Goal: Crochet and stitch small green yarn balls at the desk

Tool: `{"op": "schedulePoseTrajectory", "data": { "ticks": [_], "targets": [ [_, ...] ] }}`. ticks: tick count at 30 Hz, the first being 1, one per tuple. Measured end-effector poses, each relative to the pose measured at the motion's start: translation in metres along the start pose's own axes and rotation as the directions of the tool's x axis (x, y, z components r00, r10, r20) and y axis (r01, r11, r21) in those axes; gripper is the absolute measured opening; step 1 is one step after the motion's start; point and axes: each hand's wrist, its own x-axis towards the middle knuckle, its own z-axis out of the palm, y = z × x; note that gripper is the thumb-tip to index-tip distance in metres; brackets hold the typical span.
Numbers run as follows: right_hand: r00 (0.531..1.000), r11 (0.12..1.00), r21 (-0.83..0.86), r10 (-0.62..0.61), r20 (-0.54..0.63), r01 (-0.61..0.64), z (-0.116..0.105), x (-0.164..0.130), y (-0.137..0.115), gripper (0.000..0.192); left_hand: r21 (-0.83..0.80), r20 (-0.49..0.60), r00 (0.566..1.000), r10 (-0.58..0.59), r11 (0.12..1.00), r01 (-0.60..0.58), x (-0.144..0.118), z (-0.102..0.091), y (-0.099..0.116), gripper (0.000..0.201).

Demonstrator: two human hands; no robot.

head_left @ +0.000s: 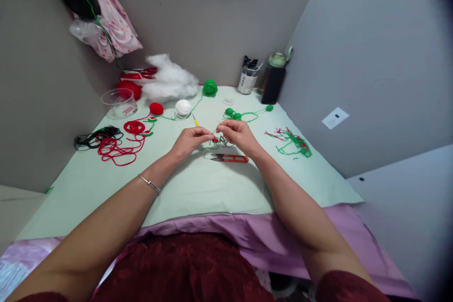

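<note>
My left hand is closed in a pinch over the middle of the table, at a small red and green yarn piece that its fingertips partly cover. My right hand pinches a thin dark strand, thread or needle, which spans the short gap between the two hands. Loose black thread hangs or lies just below the right fingers. Orange-handled thread snips lie right under both hands. Behind the left hand rests a crochet hook with a yellow handle.
Red yarn and black yarn sprawl at left, near a clear plastic tub. White stuffing, a white yarn ball and a green yarn ball sit behind. Green scraps, a pen cup and a bottle stand rightward.
</note>
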Motion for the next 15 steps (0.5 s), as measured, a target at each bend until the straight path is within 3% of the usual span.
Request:
{"op": "schedulePoseTrajectory", "data": {
  "ticks": [4, 8, 12, 15],
  "targets": [
    [0.991, 0.999, 0.053, 0.017, -0.135, -0.009, -0.006, 0.005, 0.005, 0.031, -0.077, 0.045, 0.993, -0.108, 0.991, 0.112, 0.002, -0.005, -0.001, 0.026],
    [0.979, 1.0, 0.012, 0.011, -0.204, -0.009, -0.009, 0.008, 0.011, 0.028, -0.38, 0.197, 0.967, -0.161, 0.897, 0.227, 0.003, -0.009, 0.001, 0.022],
    [0.983, 0.986, -0.162, -0.071, -0.168, 0.043, -0.002, 0.005, 0.012, 0.024, -0.627, 0.196, 0.967, -0.164, 0.737, 0.252, 0.004, -0.012, 0.008, 0.017],
    [0.984, 0.928, -0.339, -0.176, -0.03, 0.155, 0.009, -0.002, 0.011, 0.024, -0.688, 0.106, 0.974, -0.201, 0.692, 0.218, 0.004, -0.013, 0.008, 0.014]
  ]
}}
